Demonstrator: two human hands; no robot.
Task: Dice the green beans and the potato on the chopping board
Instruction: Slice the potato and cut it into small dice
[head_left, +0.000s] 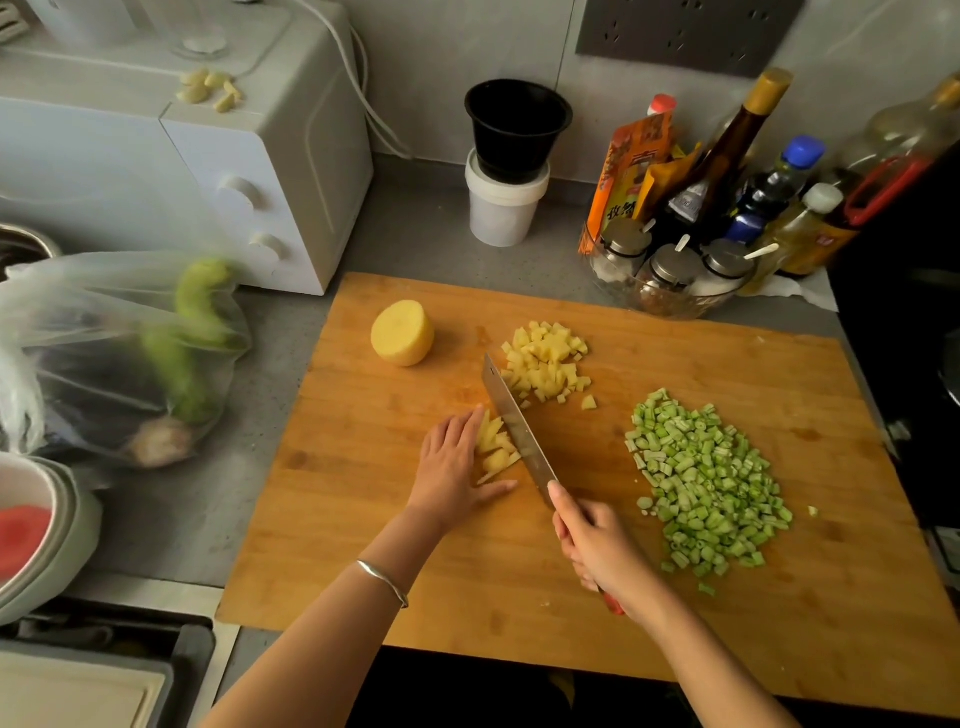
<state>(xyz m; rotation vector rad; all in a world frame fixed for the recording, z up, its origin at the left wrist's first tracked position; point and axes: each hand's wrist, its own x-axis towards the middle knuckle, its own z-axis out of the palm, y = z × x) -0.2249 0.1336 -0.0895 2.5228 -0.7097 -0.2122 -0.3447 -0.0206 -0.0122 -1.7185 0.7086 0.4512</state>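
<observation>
On the wooden chopping board (597, 613) lies a heap of diced green beans (706, 480) at the right. A pile of diced potato (548, 361) sits near the board's middle, and a peeled potato half (402, 332) stands cut side down at the back left. My left hand (454, 467) presses with straight fingers on a bundle of potato strips (496, 447). My right hand (597, 551) grips the red handle of a knife (514, 426), forefinger along the blade's spine. The blade lies against the right side of the strips.
A white oven (208, 171) stands at the back left with garlic cloves (210, 88) on top. A plastic bag of vegetables (130, 353) lies left of the board. Stacked cups (506, 171) and a cluster of sauce bottles and spice jars (727, 218) line the back wall.
</observation>
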